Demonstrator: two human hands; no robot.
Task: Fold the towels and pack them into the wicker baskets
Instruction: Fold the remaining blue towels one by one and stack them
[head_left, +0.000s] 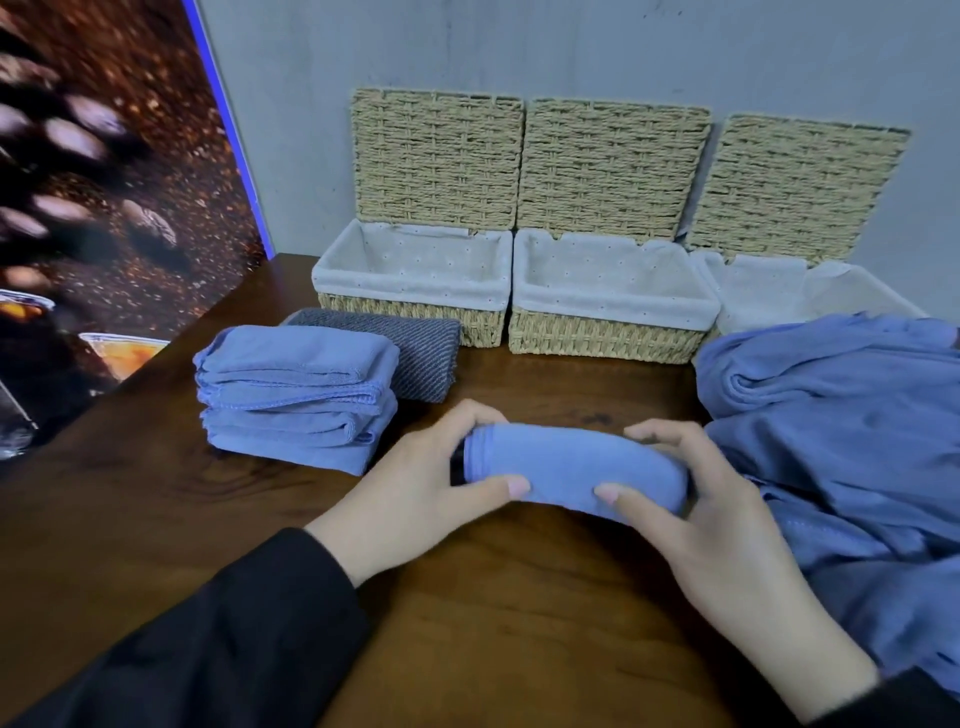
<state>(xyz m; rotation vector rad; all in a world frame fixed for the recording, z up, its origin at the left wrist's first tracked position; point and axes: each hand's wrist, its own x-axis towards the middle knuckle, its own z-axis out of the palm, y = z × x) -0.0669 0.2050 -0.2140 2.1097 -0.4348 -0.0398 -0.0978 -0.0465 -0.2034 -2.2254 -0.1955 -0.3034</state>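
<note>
both hands (415, 483) (691, 499) grip one folded towel (571, 467); folded stack (296, 395) done, baskets (415, 280) unfilled, pile (852, 447) unfolded.

Open baskets (613, 304) beyond bare tabletop (545, 379)

No text, label, brand, number or sign can be read anywhere here. The poster (104, 208) on the far left shows only a blurred picture, with no legible lettering.
</note>
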